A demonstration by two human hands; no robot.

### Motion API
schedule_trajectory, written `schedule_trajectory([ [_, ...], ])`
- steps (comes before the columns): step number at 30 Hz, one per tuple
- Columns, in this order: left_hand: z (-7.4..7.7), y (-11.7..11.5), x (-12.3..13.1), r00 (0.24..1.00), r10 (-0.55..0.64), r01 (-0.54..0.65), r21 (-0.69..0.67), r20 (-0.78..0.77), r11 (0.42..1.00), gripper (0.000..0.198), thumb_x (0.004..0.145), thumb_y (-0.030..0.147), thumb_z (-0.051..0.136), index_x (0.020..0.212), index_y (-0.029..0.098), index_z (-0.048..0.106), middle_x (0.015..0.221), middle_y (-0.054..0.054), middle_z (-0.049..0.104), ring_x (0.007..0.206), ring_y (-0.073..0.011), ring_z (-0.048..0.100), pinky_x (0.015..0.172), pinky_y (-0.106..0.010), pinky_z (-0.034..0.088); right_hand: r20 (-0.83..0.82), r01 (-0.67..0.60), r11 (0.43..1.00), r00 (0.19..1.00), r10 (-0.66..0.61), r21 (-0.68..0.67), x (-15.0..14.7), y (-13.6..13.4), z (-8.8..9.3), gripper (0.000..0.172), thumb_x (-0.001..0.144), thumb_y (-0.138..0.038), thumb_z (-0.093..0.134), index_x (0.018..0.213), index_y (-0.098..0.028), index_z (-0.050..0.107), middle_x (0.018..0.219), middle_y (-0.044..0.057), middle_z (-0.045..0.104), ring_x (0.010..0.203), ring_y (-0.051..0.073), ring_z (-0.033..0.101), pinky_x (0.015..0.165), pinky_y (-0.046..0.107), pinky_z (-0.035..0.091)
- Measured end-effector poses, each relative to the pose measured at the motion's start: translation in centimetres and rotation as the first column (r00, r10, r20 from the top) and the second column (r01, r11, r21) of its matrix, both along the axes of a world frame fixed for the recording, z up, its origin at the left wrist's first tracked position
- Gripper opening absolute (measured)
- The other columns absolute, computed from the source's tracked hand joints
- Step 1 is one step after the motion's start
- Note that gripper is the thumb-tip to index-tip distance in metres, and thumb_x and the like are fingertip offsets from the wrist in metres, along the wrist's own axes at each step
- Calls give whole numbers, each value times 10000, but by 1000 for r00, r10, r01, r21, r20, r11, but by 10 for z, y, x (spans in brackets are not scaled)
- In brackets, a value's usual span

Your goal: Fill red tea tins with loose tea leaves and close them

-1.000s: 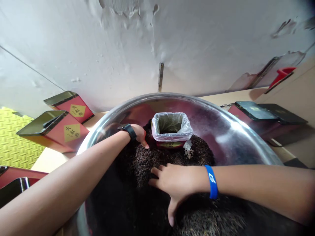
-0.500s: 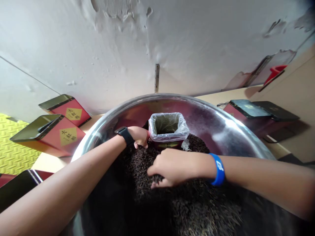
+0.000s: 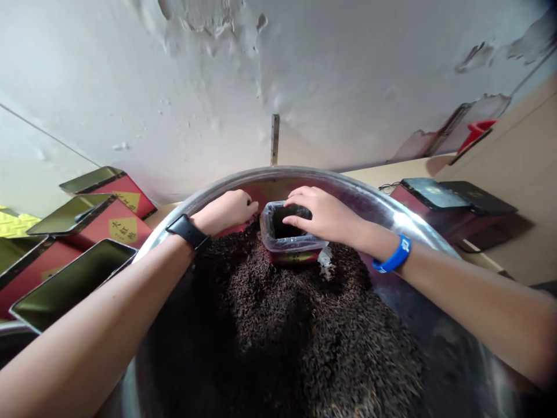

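A large metal basin holds a heap of dark, twisted tea leaves. At its far side stands a red tin, upright among the leaves and lined with a clear plastic bag. My right hand is over the tin's mouth, thumb and fingers apart, with nothing seen between them. Just left of the tin, my left hand is closed with curled fingers, low over the leaves; dark leaves show at its fingertips, though its palm is hidden.
Several open red tins with yellow labels lie tilted left of the basin. Closed tins with dark lids stand to the right. Behind the basin rises a wall with peeling paint. A red object is at the far right.
My right hand has risen from the leaves to the tin's mouth and opened. My left hand has moved left and up, away from the tin's side. The tins at left show more.
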State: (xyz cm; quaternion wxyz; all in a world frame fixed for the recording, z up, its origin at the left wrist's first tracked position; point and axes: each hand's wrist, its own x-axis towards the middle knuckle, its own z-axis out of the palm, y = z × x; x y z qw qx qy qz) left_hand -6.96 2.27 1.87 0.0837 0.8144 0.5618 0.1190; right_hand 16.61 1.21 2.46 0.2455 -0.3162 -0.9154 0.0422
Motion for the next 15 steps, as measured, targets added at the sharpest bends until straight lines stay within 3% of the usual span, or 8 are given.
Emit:
schedule_trajectory([
  [3, 12, -13, 16, 989, 112, -133, 244, 99, 961, 411, 916, 404, 356, 663, 160, 569, 580, -25, 578, 508, -109, 455, 532, -237, 338, -121, -71, 997, 990, 75, 36, -7, -15, 7, 239, 880, -336, 489, 888, -136, 621, 920, 73, 615, 875, 169, 537, 817, 311, 404],
  [5, 16, -21, 28, 979, 68, -140, 392, 194, 909, 359, 932, 381, 360, 753, 154, 574, 650, -31, 604, 545, -114, 480, 542, -241, 349, -66, -188, 982, 980, 186, -28, -12, -30, 12, 261, 896, -334, 459, 832, -136, 617, 821, 51, 615, 764, 143, 532, 726, 284, 403],
  [7, 16, -26, 41, 963, -55, -82, 479, 265, 874, 259, 928, 328, 406, 862, 148, 580, 751, -37, 636, 632, -122, 533, 599, -243, 394, 117, -349, 917, 920, 375, -194, -17, -44, 12, 293, 895, -375, 457, 817, -147, 625, 765, 33, 619, 684, 129, 526, 643, 267, 384],
  [10, 7, -31, 57, 920, -273, 114, 473, 281, 873, 176, 887, 242, 505, 1021, 151, 575, 964, -50, 653, 864, -135, 586, 781, -251, 444, 338, -430, 781, 728, 596, -452, -22, -61, -2, 383, 857, -498, 480, 893, -156, 650, 806, 48, 643, 693, 147, 557, 593, 266, 369],
  [13, -7, -31, 66, 891, -406, 321, 350, 204, 880, 284, 863, 249, 553, 1136, 172, 561, 1122, -62, 623, 1023, -166, 567, 906, -300, 434, 463, -357, 739, 604, 649, -571, -28, -74, -26, 590, 730, -640, 555, 1050, -149, 626, 975, 97, 638, 830, 215, 582, 582, 278, 383],
  [15, -13, -30, 68, 885, -434, 379, 277, 171, 883, 283, 885, 295, 523, 1140, 187, 576, 1136, -58, 621, 1033, -179, 568, 924, -331, 434, 541, -326, 722, 494, 680, -610, -33, -82, -39, 783, 593, -707, 623, 1126, -134, 592, 1079, 135, 605, 902, 270, 573, 573, 292, 392],
])
